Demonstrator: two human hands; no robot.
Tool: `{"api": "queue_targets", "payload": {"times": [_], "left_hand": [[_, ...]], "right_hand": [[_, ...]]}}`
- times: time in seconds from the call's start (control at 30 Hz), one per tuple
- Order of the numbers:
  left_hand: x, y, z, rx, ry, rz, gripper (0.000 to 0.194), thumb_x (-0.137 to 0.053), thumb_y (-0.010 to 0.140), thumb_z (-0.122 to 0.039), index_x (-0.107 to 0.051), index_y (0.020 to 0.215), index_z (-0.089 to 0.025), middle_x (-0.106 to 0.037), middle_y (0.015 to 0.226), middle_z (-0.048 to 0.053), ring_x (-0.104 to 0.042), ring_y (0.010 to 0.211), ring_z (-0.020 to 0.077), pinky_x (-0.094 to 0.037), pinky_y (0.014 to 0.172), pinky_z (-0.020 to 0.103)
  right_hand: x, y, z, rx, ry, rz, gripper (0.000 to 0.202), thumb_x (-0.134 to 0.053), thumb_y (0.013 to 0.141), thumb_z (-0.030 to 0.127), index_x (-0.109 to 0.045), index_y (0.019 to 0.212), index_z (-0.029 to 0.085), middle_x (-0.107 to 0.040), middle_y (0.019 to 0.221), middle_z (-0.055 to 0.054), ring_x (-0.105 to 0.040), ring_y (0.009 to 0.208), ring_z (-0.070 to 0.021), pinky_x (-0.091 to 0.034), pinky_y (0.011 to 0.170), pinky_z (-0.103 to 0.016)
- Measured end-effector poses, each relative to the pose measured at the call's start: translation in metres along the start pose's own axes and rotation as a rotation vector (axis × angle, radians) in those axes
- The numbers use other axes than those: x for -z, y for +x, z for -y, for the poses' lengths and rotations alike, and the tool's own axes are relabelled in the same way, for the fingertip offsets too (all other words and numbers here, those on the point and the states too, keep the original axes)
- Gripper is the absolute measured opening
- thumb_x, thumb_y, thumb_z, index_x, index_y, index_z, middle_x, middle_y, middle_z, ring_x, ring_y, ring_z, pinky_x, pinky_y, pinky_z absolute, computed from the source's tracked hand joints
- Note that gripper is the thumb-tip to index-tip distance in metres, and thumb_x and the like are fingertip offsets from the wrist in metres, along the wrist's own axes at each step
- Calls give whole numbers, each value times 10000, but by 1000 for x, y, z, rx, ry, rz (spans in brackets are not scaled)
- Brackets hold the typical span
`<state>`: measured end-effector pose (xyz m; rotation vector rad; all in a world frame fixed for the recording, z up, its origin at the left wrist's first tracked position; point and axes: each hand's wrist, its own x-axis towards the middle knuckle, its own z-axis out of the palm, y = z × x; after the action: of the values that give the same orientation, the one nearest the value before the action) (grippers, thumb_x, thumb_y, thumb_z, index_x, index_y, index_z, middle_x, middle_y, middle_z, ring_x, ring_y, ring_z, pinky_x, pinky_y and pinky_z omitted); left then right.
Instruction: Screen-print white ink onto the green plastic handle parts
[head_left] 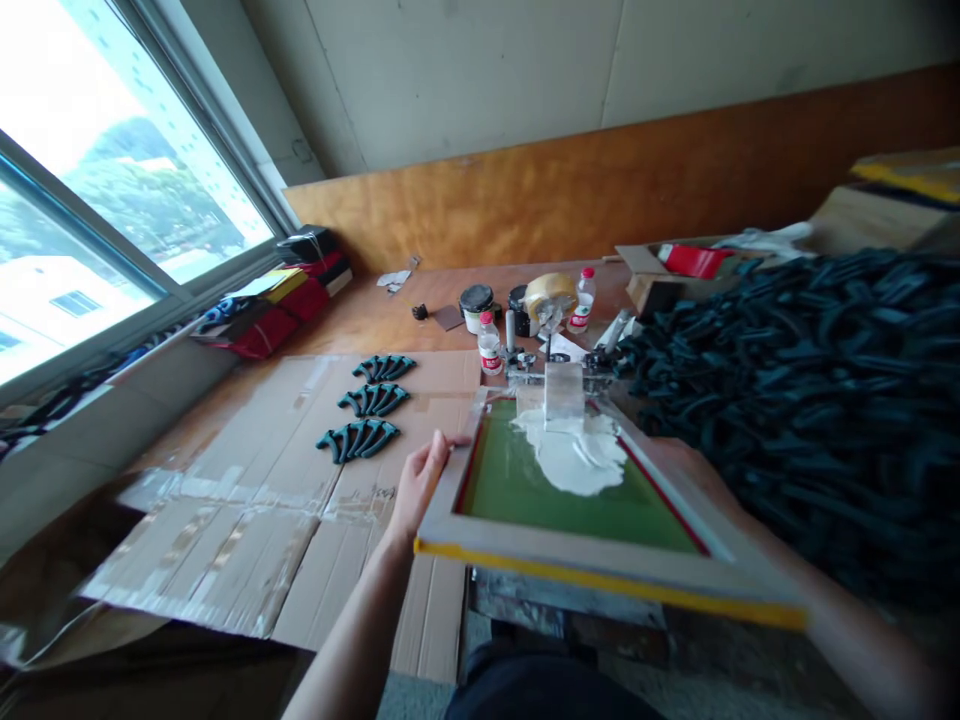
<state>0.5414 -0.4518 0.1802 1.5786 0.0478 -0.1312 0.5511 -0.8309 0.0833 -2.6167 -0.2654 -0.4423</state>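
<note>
A screen printing frame (525,540) with green mesh tilts up in front of me, a yellow strip along its near edge. White ink (581,462) lies thick on the mesh, and a flat metal squeegee (564,392) stands in it at the far end. My left hand (421,482) grips the frame's left side, thumb at the edge and fingers partly hidden. On the opposite side my right hand (686,468) is closed at the frame's right rail, its fingertips hidden. Three rows of curved dark green pieces (360,440) lie on flattened cardboard (255,480) to the left.
A large heap of dark curved pieces (780,400) rises close on the right. Behind the frame stand red-capped bottles (490,345), a lidded tub (475,305) and a tape roll (551,295). Red boxes (285,318) line the window sill.
</note>
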Motion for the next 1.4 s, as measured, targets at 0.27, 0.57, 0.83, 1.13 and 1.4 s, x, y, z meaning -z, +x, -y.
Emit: {"api": "queue_targets", "payload": {"times": [0.27, 0.57, 0.83, 1.13, 1.4], "left_hand": [[0, -20, 143, 151, 162, -49, 772, -614, 782, -536, -406, 1431, -173, -511, 616, -60, -470, 569, 99, -376, 545, 202], [3, -16, 155, 189, 210, -46, 699, -609, 779, -526, -483, 1379, -192, -562, 666, -37, -495, 594, 110, -391, 559, 213], [3, -15, 153, 187, 147, -9, 731, -606, 782, -533, -453, 1390, -158, -556, 656, -39, -487, 578, 101, -361, 522, 200], [1, -19, 120, 218, 86, -6, 853, -669, 707, -584, -434, 1404, -152, -558, 626, -52, -484, 529, 92, -351, 490, 193], [1, -7, 18, 102, 10, -84, 607, -500, 786, -692, -692, 987, -152, -691, 815, 38, -613, 692, 164, -472, 572, 241]], "right_hand": [[-8, 56, 82, 230, -180, 113, 468, -715, 774, 332, -576, 1170, 126, -565, 1205, -161, -531, 1087, -313, -462, 909, -422], [-17, -15, 93, 556, -59, 406, 225, -418, 818, 48, -607, 821, 170, -611, 826, -80, -525, 837, -217, -412, 745, -327], [-15, -20, 92, 572, -34, 266, 233, -431, 832, 52, -629, 807, 173, -617, 828, -76, -529, 846, -213, -420, 736, -323], [-7, 15, 101, 410, -6, 243, 239, -574, 895, 267, -610, 1127, 222, -650, 929, -47, -569, 886, -213, -449, 810, -336], [36, 67, 40, -65, -47, -52, 420, -347, 983, 442, -558, 1221, 168, -633, 871, -63, -602, 770, -202, -462, 689, -300]]}}
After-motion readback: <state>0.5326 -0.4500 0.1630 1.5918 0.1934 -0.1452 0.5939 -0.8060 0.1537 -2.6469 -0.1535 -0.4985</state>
